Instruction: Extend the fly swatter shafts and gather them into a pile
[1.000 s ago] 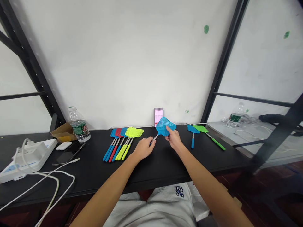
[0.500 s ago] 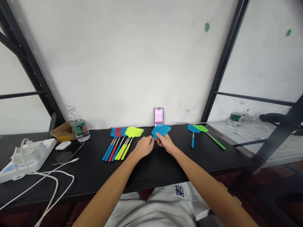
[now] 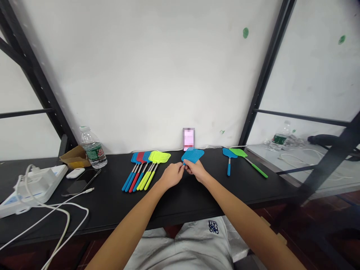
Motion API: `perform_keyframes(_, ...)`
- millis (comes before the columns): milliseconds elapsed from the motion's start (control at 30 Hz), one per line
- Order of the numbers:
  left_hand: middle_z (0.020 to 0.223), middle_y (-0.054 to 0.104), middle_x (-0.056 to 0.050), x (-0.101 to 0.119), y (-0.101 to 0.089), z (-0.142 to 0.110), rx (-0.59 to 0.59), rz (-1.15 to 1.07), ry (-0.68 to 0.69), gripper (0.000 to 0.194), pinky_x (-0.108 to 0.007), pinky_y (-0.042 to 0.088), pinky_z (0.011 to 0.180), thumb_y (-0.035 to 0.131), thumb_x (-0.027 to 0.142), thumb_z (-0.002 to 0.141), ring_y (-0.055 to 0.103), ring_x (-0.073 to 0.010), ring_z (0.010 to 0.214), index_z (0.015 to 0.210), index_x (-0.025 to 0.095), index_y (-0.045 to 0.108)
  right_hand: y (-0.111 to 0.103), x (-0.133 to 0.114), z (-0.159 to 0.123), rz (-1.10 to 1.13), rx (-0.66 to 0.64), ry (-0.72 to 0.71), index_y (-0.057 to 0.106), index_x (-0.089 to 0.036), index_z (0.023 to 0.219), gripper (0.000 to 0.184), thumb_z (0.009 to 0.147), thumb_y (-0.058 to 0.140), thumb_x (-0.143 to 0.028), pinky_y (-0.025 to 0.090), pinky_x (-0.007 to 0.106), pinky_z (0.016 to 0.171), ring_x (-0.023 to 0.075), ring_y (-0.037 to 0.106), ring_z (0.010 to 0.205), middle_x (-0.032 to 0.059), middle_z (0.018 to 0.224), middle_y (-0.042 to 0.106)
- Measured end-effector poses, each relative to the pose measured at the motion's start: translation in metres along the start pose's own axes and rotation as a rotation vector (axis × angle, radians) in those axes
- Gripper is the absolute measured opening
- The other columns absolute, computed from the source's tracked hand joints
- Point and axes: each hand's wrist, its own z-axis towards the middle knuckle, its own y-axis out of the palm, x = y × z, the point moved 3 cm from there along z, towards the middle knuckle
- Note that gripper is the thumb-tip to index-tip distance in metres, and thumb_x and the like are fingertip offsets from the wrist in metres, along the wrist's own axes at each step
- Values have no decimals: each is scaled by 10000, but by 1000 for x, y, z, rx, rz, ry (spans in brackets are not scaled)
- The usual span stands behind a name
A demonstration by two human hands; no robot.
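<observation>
A blue fly swatter (image 3: 192, 155) is held over the middle of the black table, its mesh head pointing away from me. My right hand (image 3: 196, 169) pinches it at the base of the head, thumb on top. Close beside, my left hand (image 3: 173, 174) is closed around its handle end, which the fingers mostly hide. To the left lies a row of fly swatters with a red one (image 3: 135, 177), several blue ones and yellow ones (image 3: 160, 157). On the right rest another blue fly swatter (image 3: 229, 153) and a green fly swatter (image 3: 257, 168), their heads overlapping.
A phone (image 3: 188, 138) leans upright on the wall behind the held swatter. At left stand a water bottle (image 3: 95, 152), a cardboard box (image 3: 74, 157), a white case (image 3: 75, 173), a dark phone (image 3: 81, 182) and a power strip (image 3: 33, 189) with loose white cables. Black metal posts (image 3: 270, 67) flank the table.
Both hands and the held blue fly swatter have shifted very slightly to the right, uncovering a bit more of the upright phone. The swatters on the table lie as before.
</observation>
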Motion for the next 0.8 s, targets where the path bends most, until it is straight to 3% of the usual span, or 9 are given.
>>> perform_keyframes(367, 646, 553, -1, 2, 0, 2, 37, -156, 28, 346, -243, 310, 571, 335, 373, 944, 502, -129, 596, 724, 189, 529, -5, -9, 4, 55, -11, -22, 572, -147, 637, 266, 690, 682, -383, 181, 197, 364, 42, 345, 369, -37, 492, 470)
perform_keyframes(600, 663, 549, 6, 7, 3, -4, -5, -146, 0, 294, -240, 320, 598, 343, 359, 950, 524, -133, 622, 777, 198, 518, -24, -18, 6, 194, 159, -53, 571, -140, 653, 323, 647, 756, -405, 180, 188, 358, 33, 333, 390, -39, 514, 451)
perform_keyframes(800, 704, 590, -10, 7, 4, -5, 3, -110, -11, 291, -245, 321, 598, 318, 356, 966, 565, -148, 649, 822, 201, 518, -10, -5, 4, 146, 29, 2, 613, -142, 726, 385, 680, 709, -511, 178, 188, 359, 38, 326, 388, -52, 519, 432)
